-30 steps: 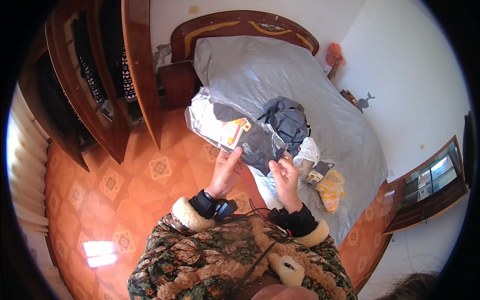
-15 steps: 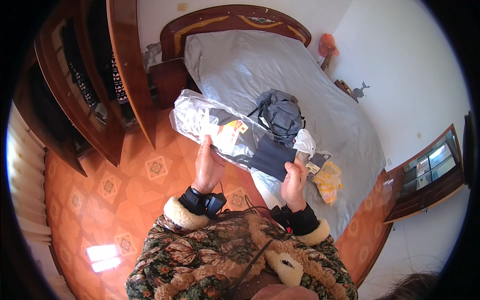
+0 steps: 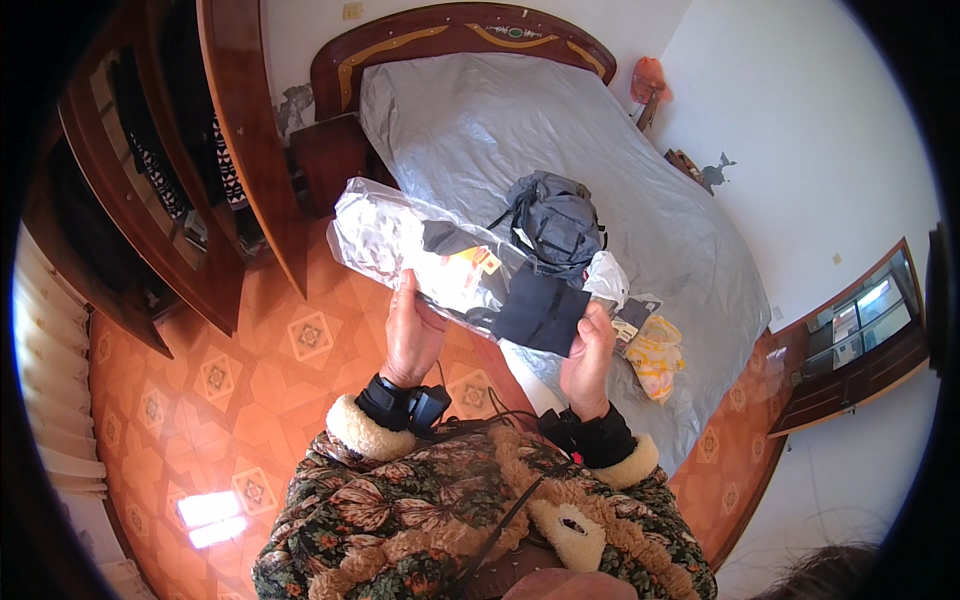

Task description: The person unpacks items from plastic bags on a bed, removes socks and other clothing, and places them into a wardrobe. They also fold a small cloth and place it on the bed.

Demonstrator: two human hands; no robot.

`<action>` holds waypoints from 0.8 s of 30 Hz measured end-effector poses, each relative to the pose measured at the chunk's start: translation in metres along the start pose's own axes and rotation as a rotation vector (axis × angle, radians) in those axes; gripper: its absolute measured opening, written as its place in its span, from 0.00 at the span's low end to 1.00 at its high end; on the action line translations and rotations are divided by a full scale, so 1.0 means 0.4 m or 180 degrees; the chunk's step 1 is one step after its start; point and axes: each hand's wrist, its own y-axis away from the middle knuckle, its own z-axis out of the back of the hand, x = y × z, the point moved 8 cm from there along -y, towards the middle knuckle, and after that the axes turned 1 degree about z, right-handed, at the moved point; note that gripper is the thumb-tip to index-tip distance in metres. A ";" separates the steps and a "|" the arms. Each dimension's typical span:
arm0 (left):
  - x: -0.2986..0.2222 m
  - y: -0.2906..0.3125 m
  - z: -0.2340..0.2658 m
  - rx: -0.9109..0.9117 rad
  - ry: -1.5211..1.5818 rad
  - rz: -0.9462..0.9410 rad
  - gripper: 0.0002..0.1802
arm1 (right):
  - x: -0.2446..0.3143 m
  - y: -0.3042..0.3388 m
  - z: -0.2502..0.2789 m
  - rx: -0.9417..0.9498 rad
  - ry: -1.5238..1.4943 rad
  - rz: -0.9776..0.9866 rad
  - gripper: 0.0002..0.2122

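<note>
Held up in front of me is a long clear plastic bag with an orange and white label and some dark content showing through it. My left hand grips its lower edge, the thumb lying on the front. My right hand pinches the right edge of a flat, dark, square-cornered piece, perhaps fabric, at the bag's right end. Whether this piece lies partly inside the plastic I cannot tell. Just beyond the bag, a dark grey backpack rests on the bed.
A grey sheet covers the bed. Near its edge lie a white plastic bag and a yellow and white bag. A wooden wardrobe stands open on the left, beside a nightstand. Orange patterned tiles cover the floor.
The dark piece has turned slightly and shows more squarely. The bag has shifted a little left. Both hands keep their hold, and the whole view has moved slightly.
</note>
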 end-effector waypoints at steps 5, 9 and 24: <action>0.002 0.007 -0.005 -0.0007 -0.0116 -0.0110 0.22 | -0.023 -0.001 -0.030 0.0379 0.0796 -0.0321 0.15; -0.014 -0.005 0.026 -0.0132 0.0106 -0.0199 0.22 | -0.036 0.004 -0.003 0.0115 0.0978 -0.0644 0.10; 0.010 -0.017 0.081 -0.0221 0.0398 0.0100 0.21 | -0.023 -0.013 -0.002 -0.0023 0.0624 -0.0380 0.11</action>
